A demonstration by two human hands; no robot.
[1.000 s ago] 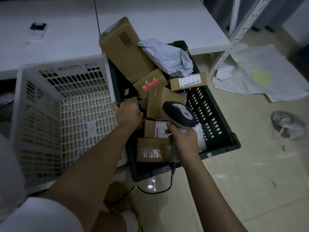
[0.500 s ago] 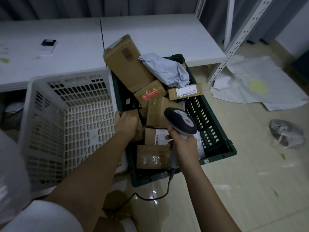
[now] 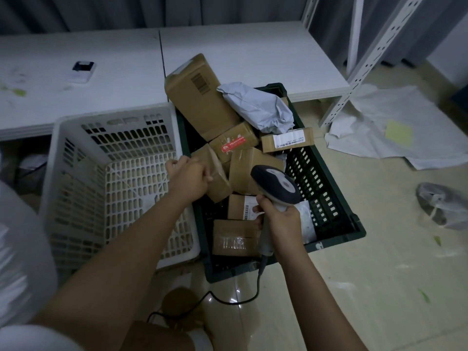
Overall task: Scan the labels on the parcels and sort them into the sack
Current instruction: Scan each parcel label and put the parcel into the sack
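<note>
The left hand (image 3: 188, 177) is gripping a small brown cardboard parcel (image 3: 215, 177), plain-sided and tilted, at the left edge of the dark green slotted plastic crate (image 3: 326, 188), just beside the white perforated plastic basket (image 3: 114, 173). The right hand (image 3: 281, 219) is curling round the handle of a grey corded barcode scanner (image 3: 276, 184), near the crate's front edge, above taped, labelled boxes.

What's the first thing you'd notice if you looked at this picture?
The dark green crate in the middle, heaped with brown cardboard parcels and a crumpled grey mailer bag on top. The left hand grips a small brown box above the crate, while the right hand holds a corded barcode scanner. Left of the crate stands a white slotted basket.
</note>
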